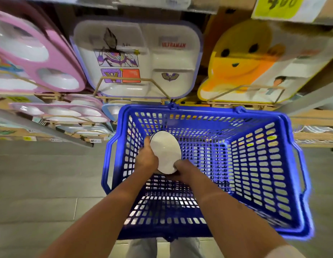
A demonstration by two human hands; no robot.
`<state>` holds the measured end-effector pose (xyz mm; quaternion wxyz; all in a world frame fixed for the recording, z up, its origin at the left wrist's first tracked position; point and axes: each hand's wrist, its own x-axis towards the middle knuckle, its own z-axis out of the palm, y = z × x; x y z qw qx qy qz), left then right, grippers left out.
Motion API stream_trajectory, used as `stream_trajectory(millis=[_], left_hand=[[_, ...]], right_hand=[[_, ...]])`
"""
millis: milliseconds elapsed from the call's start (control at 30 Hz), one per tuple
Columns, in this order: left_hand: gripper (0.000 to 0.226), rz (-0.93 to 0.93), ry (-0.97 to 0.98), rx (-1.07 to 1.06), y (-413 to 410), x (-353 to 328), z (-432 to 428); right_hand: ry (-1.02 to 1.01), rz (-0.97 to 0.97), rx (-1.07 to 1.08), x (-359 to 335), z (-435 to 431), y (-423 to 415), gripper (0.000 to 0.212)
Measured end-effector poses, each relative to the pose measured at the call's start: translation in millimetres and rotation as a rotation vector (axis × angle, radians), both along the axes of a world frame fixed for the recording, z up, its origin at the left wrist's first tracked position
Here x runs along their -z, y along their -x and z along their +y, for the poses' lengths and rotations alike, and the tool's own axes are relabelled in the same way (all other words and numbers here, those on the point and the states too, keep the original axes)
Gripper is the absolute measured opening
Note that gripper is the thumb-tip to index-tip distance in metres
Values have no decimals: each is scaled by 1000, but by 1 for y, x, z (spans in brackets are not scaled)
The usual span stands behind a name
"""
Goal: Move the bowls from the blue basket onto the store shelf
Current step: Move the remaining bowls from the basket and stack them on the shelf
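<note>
A white bowl with a dark rim is tilted on edge inside the blue basket, near its left wall. My left hand grips the bowl's left side with the fingers curled round the rim. My right hand holds the bowl's lower edge from underneath, thumb on the inside. Both forearms reach down into the basket. No other bowl shows in the basket; the part under my arms is hidden. The store shelf stands right behind the basket.
Children's divided plates stand on wire racks on the shelf: a pink one, a white and purple one, a yellow duck one. More trays lie lower left. A grey tiled floor spreads to the left.
</note>
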<state>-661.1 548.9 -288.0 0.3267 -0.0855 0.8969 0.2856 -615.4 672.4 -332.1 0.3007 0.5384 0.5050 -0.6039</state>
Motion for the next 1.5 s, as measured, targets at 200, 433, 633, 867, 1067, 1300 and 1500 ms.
stream_trajectory(millis=[200, 433, 633, 867, 1067, 1300, 1500], left_hand=[[65, 64, -149, -26, 0, -70, 2], [69, 116, -324, -58, -3, -161, -8], [64, 192, -551, -102, -8, -237, -15], [58, 191, -751, -98, -27, -300, -4], [45, 139, -734, -38, -46, -340, 19], [44, 263, -896, -29, -76, -372, 91], [24, 222, -1099, -10, -130, -396, 176]], right_hand=[[-111, 91, -54, -62, 26, 12, 23], [-9, 382, 72, -165, 35, 2, 23], [81, 698, 170, -248, 24, -21, 34], [38, 976, 473, -317, -1, -45, 52], [-77, 961, 559, -366, 31, -64, 47], [-45, 954, 670, -407, 102, -110, 43], [-78, 928, 653, -446, 187, -179, 39]])
